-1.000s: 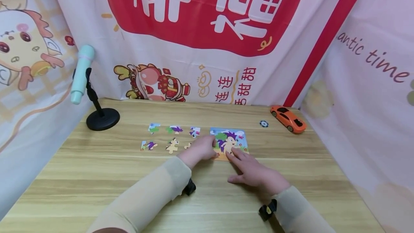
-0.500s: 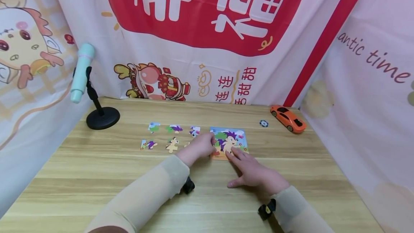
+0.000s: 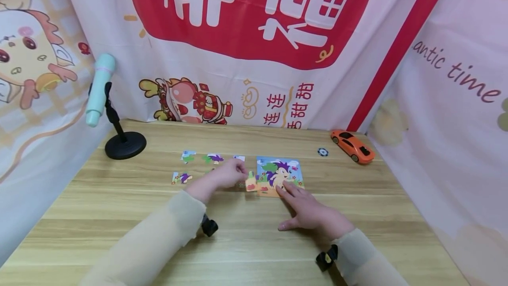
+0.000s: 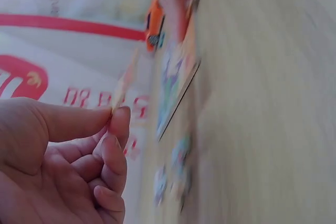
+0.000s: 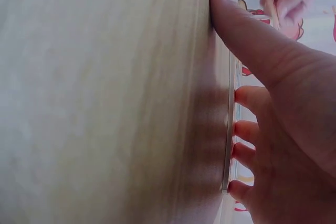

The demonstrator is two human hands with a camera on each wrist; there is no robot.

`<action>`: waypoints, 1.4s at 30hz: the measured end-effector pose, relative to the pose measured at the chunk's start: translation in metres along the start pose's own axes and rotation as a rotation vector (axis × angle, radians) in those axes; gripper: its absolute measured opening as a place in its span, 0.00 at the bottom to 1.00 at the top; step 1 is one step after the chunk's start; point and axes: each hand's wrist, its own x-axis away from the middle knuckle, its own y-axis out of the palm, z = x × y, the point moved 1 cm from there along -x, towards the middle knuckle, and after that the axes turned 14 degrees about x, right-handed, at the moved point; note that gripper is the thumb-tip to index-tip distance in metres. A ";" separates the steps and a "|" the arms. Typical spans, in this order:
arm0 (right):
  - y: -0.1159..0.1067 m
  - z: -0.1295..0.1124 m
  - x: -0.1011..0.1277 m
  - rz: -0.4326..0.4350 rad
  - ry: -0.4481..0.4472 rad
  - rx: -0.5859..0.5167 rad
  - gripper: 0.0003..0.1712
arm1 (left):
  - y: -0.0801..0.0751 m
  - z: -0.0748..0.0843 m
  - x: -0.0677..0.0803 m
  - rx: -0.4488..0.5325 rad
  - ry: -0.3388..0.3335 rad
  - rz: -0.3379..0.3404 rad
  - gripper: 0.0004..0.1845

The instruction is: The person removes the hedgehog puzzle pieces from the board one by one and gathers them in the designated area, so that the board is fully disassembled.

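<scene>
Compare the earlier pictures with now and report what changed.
The left hand moved leftward, away from the hedgehog board, and a puzzle piece now shows pinched in its fingers; whether it already held the piece earlier is hidden. The right hand stayed resting on the board; the orange toy car and microphone stayed put.

The worktop is pale wood with lengthwise streaks of grain. By its far left corner stands the round black base of a microphone stand. Puzzle pieces, some hidden from view, lie toward the far edge, left of a flat hedgehog picture board. An orange toy car sits near the far right corner, a small patterned disc just beside it.
</scene>
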 end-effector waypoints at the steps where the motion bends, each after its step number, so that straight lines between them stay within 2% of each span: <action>1: 0.000 0.000 0.000 0.000 -0.001 0.000 0.62 | -0.007 -0.001 0.005 0.012 -0.013 0.006 0.03; 5: 0.000 -0.001 -0.002 -0.002 0.012 -0.002 0.62 | -0.039 -0.006 0.029 0.016 -0.059 0.022 0.04; 12: 0.003 0.000 -0.003 0.004 0.020 0.003 0.63 | -0.095 -0.031 0.072 -0.038 -0.069 0.039 0.06; 16: 0.004 -0.001 0.000 0.019 0.014 -0.002 0.63 | -0.121 -0.042 0.097 -0.076 -0.129 0.055 0.04; 19: 0.004 -0.001 0.001 0.024 0.010 -0.001 0.63 | -0.132 -0.049 0.111 -0.102 -0.201 0.070 0.03; 22: 0.004 -0.001 0.000 0.023 0.012 -0.004 0.62 | -0.137 -0.054 0.119 -0.129 -0.240 0.078 0.03; 25: 0.004 -0.001 -0.001 0.023 0.015 -0.008 0.62 | -0.138 -0.059 0.122 -0.140 -0.241 0.089 0.02; 29: 0.004 -0.001 -0.001 0.027 0.015 -0.008 0.63 | -0.138 -0.065 0.122 -0.159 -0.248 0.112 0.02; 33: 0.005 -0.001 -0.001 0.030 0.007 -0.003 0.63 | -0.137 -0.067 0.119 -0.188 -0.297 0.151 0.03; 37: 0.006 -0.001 -0.001 0.033 0.001 -0.012 0.63 | -0.133 -0.053 0.110 -0.201 -0.329 0.172 0.04; 39: 0.006 -0.001 -0.002 0.032 0.002 -0.013 0.63 | -0.127 -0.041 0.102 -0.195 -0.310 0.171 0.05; 42: 0.006 0.000 -0.002 0.031 0.006 -0.014 0.63 | -0.108 -0.023 0.086 -0.181 -0.251 0.162 0.05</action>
